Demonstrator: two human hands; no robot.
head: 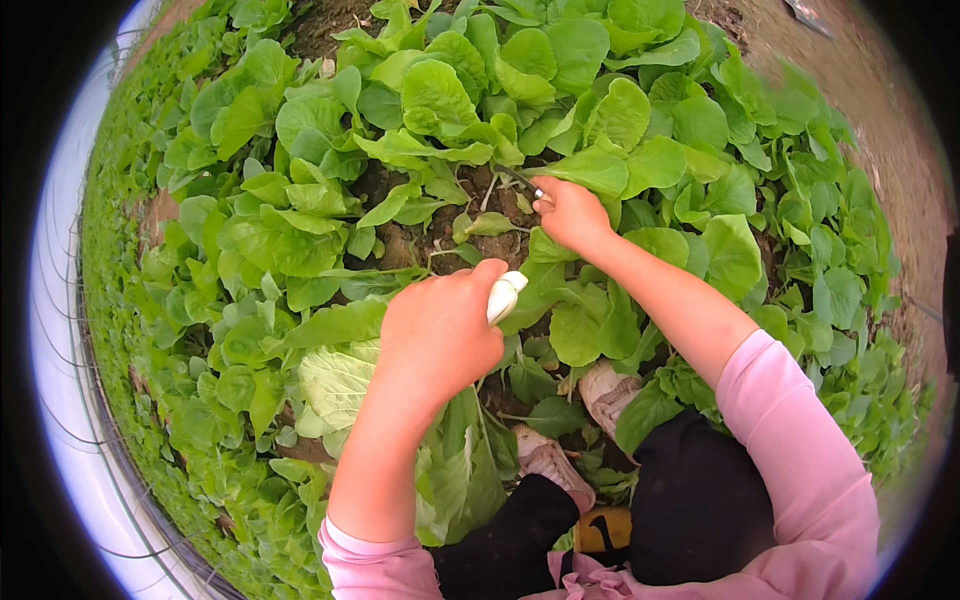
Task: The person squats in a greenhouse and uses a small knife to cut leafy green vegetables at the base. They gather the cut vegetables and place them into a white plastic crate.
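My left hand (pixel 442 330) is closed around a cut leafy green, its pale trimmed stem end (pixel 506 296) poking out past the thumb. The broad leaves (pixel 465 472) of that plant hang below the wrist. In my right hand (pixel 574 216) is a small knife (pixel 516 178) with a dark blade, directed up and left. Its tip lies low among the stalks, near the base of a standing green plant (pixel 431 154); whether it touches a stem cannot be made out. Bare brown soil (pixel 487 247) with a few loose leaves shows between the hands.
Dense rows of leafy greens (pixel 247 225) surround me. My shoes (pixel 551 465) stand among the plants, with something yellow (pixel 602 527) between my black trouser legs. A plastic greenhouse wall (pixel 60 315) curves along the left. A dirt path (pixel 877 112) runs at the right.
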